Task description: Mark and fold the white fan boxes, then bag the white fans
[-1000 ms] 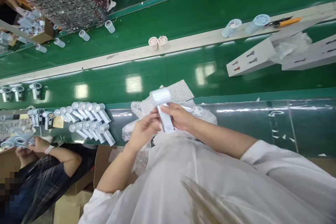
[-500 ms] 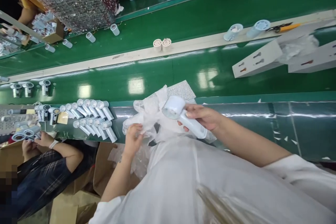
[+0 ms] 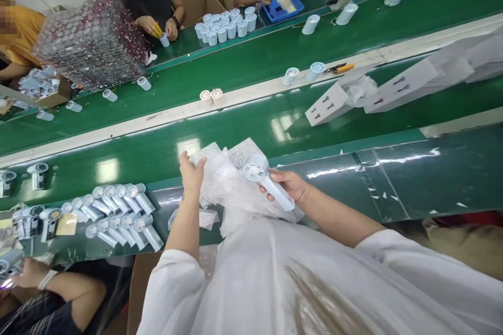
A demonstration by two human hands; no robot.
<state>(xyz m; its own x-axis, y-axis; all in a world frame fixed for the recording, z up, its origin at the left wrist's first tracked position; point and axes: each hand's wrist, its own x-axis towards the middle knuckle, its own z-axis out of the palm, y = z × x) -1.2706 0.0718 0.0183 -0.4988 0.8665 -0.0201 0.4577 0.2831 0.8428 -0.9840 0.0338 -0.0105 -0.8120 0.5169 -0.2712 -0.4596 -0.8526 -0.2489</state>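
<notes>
My right hand (image 3: 290, 186) is wrapped round the handle of a white handheld fan (image 3: 264, 180), its round grille turned toward me. To its left lies a heap of clear bubble-wrap bags (image 3: 230, 183) at the near edge of the green bench (image 3: 353, 178). My left hand (image 3: 192, 172) reaches forward and rests on a flat bubble-wrap bag (image 3: 203, 153) at the top of that heap, fingers closed on its edge.
Rows of finished white fans (image 3: 118, 212) lie to the left, beside a co-worker's arm (image 3: 58, 285). A green conveyor belt (image 3: 157, 141) runs behind with two round parts (image 3: 211, 95). White cartons (image 3: 334, 104) sit at the right. People work across the far belt.
My left hand left the fan's handle, dropped to the bag heap, then reached forward to a flat bag. My right hand tilted the fan sideways. The view swung up.
</notes>
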